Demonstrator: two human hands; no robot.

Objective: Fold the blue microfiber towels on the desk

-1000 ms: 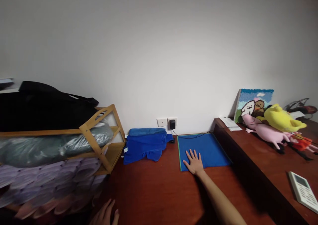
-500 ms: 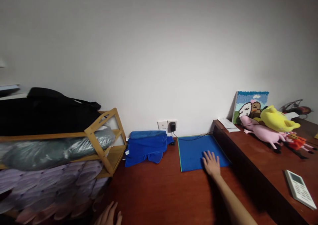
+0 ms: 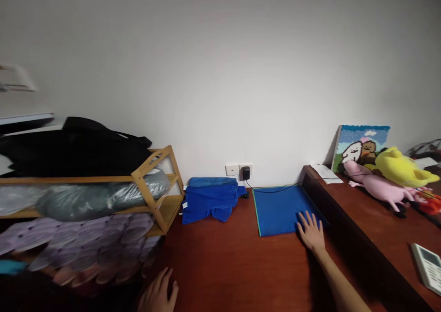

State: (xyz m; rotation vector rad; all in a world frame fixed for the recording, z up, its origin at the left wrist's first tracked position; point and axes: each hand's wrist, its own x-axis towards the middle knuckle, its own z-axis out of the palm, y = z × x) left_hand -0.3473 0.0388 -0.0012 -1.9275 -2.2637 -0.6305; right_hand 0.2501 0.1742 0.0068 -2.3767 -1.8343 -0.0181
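Note:
A flat blue cloth with a green edge (image 3: 280, 208) lies on the reddish-brown wooden surface (image 3: 234, 266) against the wall. My right hand (image 3: 313, 234) rests with spread fingers at the cloth's front right corner, its fingertips over the cloth and nothing in its grasp. Near the left front edge of the wood, my left hand (image 3: 159, 291) lies palm down, fingers stretched and empty; its wrist is cut off by the frame. Left of the flat cloth is a pile of folded blue cloths (image 3: 210, 201) with white tags.
A wooden rack (image 3: 165, 211) at left holds a black bag (image 3: 69, 151), a plastic-wrapped bundle (image 3: 86, 201) and several lilac slippers (image 3: 134, 227). A black plug (image 3: 245, 173) trails a cable rightward. On the raised ledge are plush toys (image 3: 375, 183), a dog picture (image 3: 361, 146) and a calculator-like device (image 3: 429, 268).
The view has turned slightly left, so everything sits further right in it. Both hands keep about the same places, the right one still at the cloth's corner.

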